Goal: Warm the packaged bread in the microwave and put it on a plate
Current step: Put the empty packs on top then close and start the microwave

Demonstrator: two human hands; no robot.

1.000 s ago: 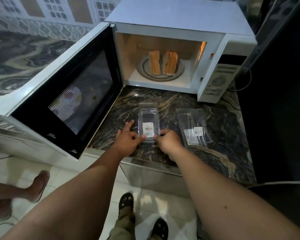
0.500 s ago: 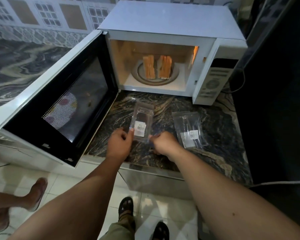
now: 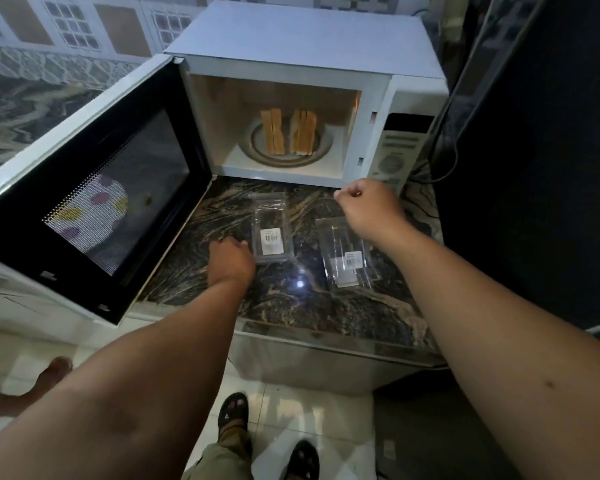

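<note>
Bread sitting in open microwave; both hands over the worktop.

Two bread stacks are standing upright on the turntable w/ bare floor around them. Door is swinging wide left, walling off that side. Left hand is touching the clear pack, grip hidden, can't tell. Right hand is hovering curled shut, holding nothing, above 2nd clear pack. Worktop's front edge sits close behind the packs.

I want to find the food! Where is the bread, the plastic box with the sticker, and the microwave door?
bread point(image 3: 288, 132): head view, middle of the slices
plastic box point(image 3: 270, 226): head view, clear lid
microwave door point(image 3: 94, 188): head view, dark window
</note>
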